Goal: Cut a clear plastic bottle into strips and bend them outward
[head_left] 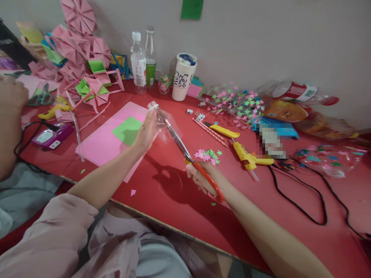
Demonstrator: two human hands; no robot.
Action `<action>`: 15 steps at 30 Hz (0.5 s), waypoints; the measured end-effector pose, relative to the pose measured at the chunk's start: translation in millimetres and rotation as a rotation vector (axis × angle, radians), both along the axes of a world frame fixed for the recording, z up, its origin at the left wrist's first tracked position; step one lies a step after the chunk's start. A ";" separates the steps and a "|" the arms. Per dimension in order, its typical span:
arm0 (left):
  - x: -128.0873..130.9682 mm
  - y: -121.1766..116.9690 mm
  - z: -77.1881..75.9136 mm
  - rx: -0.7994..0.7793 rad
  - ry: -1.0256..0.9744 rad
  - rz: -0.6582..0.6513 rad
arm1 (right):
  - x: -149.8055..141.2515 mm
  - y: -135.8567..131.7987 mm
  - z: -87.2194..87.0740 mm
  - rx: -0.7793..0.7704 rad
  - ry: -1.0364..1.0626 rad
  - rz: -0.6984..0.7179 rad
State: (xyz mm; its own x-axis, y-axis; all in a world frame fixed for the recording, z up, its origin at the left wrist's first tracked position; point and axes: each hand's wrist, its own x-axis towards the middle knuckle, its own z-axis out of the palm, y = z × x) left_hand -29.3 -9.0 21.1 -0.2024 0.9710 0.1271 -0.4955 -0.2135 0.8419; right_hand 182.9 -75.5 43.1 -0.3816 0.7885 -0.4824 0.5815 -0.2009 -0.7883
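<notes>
My left hand (147, 132) is closed around a cut piece of clear plastic bottle (169, 129), its neck end pointing up and away. In my right hand (199, 178) are scissors (207, 179) with red-orange handles. Their blades reach up and left to the plastic piece, lying against or across its wall; whether they are cutting into it I cannot tell. Below on the table lies a thin clear plastic ring (170, 185). Under my left forearm is a pink sheet (101, 139) with a green paper square (126, 130) on it.
Paper stars (208, 156), a yellow cutter (224, 130) and a yellow glue gun (246, 156) with a black cord lie to the right. Bottles (139, 71) and a white cup (183, 79) stand at the back. Pink folded paper (74, 50) and another person's arm (10, 123) are left.
</notes>
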 end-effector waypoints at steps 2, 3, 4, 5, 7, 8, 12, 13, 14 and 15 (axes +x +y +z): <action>0.2 -0.1 1.1 -0.029 -0.008 0.013 | -1.7 -0.5 0.6 -0.001 0.000 -0.013; 0.3 -0.1 1.8 -0.043 -0.013 0.021 | -2.3 -0.6 0.8 -0.004 0.000 -0.017; 0.4 0.0 2.4 -0.052 -0.017 0.028 | -2.6 -0.7 1.0 -0.012 0.004 -0.021; 0.5 0.1 2.8 -0.057 -0.016 0.034 | -2.7 -0.7 1.2 -0.023 0.010 -0.025; 0.5 0.2 3.0 -0.050 0.004 0.040 | -2.1 -0.7 1.6 -0.042 0.028 -0.020; 0.6 0.1 2.7 -0.038 0.019 0.040 | -1.7 -0.7 1.7 -0.040 0.037 -0.014; 2.4 -1.6 -0.1 0.001 0.080 0.018 | 0.4 -0.8 2.2 0.001 0.075 0.021; 3.3 -2.3 -1.0 0.009 0.083 0.015 | 0.7 -1.0 2.2 0.011 0.081 0.026; 4.2 -2.8 -1.9 0.016 0.076 0.013 | 0.9 -1.2 2.3 0.018 0.082 0.028; 5.1 -3.2 -2.6 0.022 0.062 0.013 | 0.9 -1.4 2.3 0.022 0.080 0.025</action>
State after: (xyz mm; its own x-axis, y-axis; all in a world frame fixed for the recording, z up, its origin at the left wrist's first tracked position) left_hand -24.2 -12.2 18.5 -0.2060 0.9652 0.1608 -0.4399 -0.2382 0.8659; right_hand 183.8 -76.9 45.4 -0.4384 0.7880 -0.4322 0.5209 -0.1692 -0.8367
